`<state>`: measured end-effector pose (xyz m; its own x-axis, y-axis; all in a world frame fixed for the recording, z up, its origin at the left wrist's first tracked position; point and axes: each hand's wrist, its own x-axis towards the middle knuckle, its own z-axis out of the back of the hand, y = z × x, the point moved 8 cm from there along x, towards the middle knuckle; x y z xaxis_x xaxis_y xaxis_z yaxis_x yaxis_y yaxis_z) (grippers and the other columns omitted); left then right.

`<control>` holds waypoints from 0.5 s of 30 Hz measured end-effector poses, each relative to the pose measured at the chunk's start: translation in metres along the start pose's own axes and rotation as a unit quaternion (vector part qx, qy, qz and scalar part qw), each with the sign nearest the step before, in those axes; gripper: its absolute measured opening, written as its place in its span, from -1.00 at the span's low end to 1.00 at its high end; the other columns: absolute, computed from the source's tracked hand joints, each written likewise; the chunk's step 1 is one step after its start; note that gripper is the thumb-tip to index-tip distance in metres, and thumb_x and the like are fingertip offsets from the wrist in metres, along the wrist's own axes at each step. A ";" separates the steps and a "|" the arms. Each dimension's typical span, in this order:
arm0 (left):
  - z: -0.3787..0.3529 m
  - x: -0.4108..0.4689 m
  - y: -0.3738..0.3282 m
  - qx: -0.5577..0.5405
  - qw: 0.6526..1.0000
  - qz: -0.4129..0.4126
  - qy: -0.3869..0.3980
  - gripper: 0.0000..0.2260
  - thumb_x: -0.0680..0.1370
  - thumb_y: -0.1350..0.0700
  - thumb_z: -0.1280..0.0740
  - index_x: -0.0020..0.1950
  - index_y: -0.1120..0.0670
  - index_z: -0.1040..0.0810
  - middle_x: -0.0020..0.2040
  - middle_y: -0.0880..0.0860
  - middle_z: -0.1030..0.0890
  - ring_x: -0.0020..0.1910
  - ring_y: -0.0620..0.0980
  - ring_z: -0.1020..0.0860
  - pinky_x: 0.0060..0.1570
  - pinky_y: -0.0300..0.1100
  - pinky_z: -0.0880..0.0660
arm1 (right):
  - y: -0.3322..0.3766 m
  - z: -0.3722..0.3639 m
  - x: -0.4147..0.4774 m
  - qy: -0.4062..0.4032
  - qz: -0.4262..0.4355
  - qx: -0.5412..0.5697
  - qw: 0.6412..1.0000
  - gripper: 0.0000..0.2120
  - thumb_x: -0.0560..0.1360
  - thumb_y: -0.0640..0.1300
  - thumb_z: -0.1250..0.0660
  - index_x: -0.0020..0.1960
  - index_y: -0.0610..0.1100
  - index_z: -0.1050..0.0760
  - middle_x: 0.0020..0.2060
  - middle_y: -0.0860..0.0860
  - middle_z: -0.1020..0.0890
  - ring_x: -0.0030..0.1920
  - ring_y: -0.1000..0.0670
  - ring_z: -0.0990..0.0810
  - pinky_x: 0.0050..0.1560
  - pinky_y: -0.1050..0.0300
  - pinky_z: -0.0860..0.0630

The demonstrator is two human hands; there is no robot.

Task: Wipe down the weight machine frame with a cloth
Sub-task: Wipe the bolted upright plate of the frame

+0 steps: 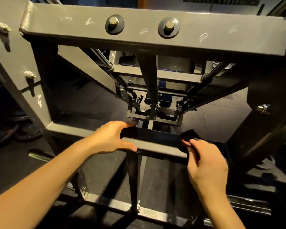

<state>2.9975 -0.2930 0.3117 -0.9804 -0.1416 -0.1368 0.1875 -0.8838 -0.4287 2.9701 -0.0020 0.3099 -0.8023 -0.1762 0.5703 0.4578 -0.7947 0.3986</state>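
Observation:
The grey steel weight machine frame [149,35] fills the view, with a wide top beam carrying two bolts. A lower cross bar [157,142] runs in front of me. My left hand [112,138] grips this bar from above, thumb on its near face. My right hand [205,162] holds a dark cloth [188,138] bunched against the bar's right end. The cloth is blurred and partly hidden by my fingers.
Diagonal rails and guide rods [106,63] run down to a carriage [153,111] deep inside the frame. Weight plates [23,131] lie on the dark rubber floor at the left. A lower base bar [122,205] crosses near my forearms.

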 end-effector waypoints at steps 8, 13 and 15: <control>0.004 0.001 0.008 0.012 0.997 -0.075 -0.034 -0.35 0.39 -0.35 -0.48 0.38 -0.08 -0.48 0.16 -0.12 -0.57 0.10 -0.15 -0.50 0.11 -0.14 -0.53 | 0.126 -0.063 -0.008 -0.005 0.019 0.046 0.999 -0.76 0.47 -0.18 -0.46 0.14 -0.08 -0.66 0.04 0.00 -0.69 0.07 -0.04 -0.63 0.10 0.00 -0.61; 0.036 -0.009 0.069 0.053 0.994 -0.086 -0.042 -0.19 0.35 -0.43 -0.45 0.51 -0.11 -0.39 0.32 -0.09 -0.57 0.31 -0.06 -0.51 0.30 0.00 -0.51 | 0.174 -0.089 -0.005 0.097 0.104 0.105 0.984 -0.71 0.55 -0.07 -0.31 0.24 0.00 -0.64 0.16 0.07 -0.67 0.19 0.04 -0.58 0.23 0.14 -0.53; 0.045 -0.013 0.088 0.098 0.991 -0.082 -0.039 -0.12 0.35 -0.43 -0.43 0.57 -0.07 -0.32 0.40 -0.04 -0.53 0.37 -0.02 -0.48 0.35 0.03 -0.48 | 0.145 -0.080 -0.005 0.104 0.077 0.071 0.989 -0.69 0.53 -0.12 -0.40 0.27 0.00 -0.63 0.20 0.06 -0.65 0.23 0.05 -0.57 0.29 0.16 -0.46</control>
<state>3.0237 -0.3890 0.3165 -0.9998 -0.0175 -0.0063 0.0185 -0.9663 -0.2569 3.0099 -0.1630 0.3071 -0.7733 -0.4163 0.4782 0.6184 -0.6615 0.4242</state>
